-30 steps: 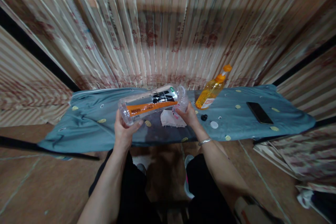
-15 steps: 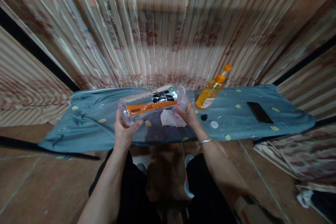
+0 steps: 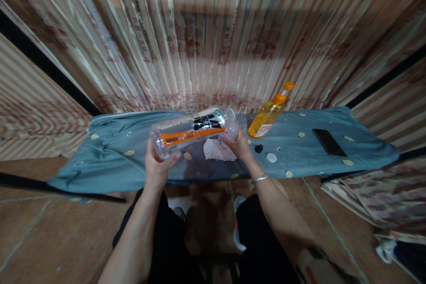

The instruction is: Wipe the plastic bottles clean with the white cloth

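My left hand [image 3: 159, 164] is closed round the base of a large clear plastic bottle [image 3: 191, 129] with an orange, black and silver label. The bottle is tilted nearly level above the table, its neck toward the right. A smaller clear plastic bottle [image 3: 232, 129] is gripped in my right hand [image 3: 240, 144], its upper part against the large bottle's neck. Whether the two mouths meet exactly, I cannot tell. Under the bottles lies a folded whitish cloth [image 3: 218, 151]. Right of my right hand are a black cap [image 3: 258, 148] and a white cap [image 3: 271, 158].
A pump bottle of orange-yellow liquid [image 3: 267, 117] stands toward the back of the table, which has a blue-green patterned cloth [image 3: 109, 155]. A dark phone [image 3: 329, 143] lies at the right. Striped curtains [image 3: 206, 44] hang behind, and black poles flank the table.
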Motion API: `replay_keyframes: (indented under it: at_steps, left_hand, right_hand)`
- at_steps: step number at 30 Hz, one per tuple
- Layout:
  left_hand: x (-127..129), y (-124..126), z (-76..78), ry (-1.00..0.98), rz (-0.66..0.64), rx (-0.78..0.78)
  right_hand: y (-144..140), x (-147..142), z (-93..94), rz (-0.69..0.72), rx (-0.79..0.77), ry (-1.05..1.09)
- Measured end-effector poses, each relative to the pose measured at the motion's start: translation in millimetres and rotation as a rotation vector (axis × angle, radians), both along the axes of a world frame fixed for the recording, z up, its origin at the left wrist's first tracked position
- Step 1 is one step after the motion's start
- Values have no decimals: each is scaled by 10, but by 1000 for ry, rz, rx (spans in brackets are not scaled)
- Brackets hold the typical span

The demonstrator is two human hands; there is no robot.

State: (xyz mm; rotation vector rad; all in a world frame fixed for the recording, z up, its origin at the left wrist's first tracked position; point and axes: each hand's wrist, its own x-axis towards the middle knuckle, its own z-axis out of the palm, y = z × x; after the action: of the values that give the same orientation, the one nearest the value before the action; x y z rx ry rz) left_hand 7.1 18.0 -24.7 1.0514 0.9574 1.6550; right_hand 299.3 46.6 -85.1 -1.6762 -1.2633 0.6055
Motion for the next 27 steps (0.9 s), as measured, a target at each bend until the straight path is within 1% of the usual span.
replay_keyframes:
  at_steps: [6, 10, 14, 18, 22, 27]
  left_hand:
    - [-11, 6, -7, -9, -14, -7]
    - [-13, 11, -17, 6, -17, 3]
    - [-10, 7, -19, -3, -11, 7]
    - [-18, 11, -28, 33, -26, 23]
    - [-23, 18, -37, 47, -9, 26]
    - [-14, 11, -21, 3, -14, -5]
  right_hand:
    - [-21, -54, 58, -36, 0, 1]
    - [-22, -42, 67, -22, -16, 15]
    - [-32, -40, 80, 9, 22, 36]
    - [-44, -67, 95, -13, 32, 29]
    - [-37, -67, 84, -17, 27, 21]
    - [-13, -35, 46, -13, 25, 24]
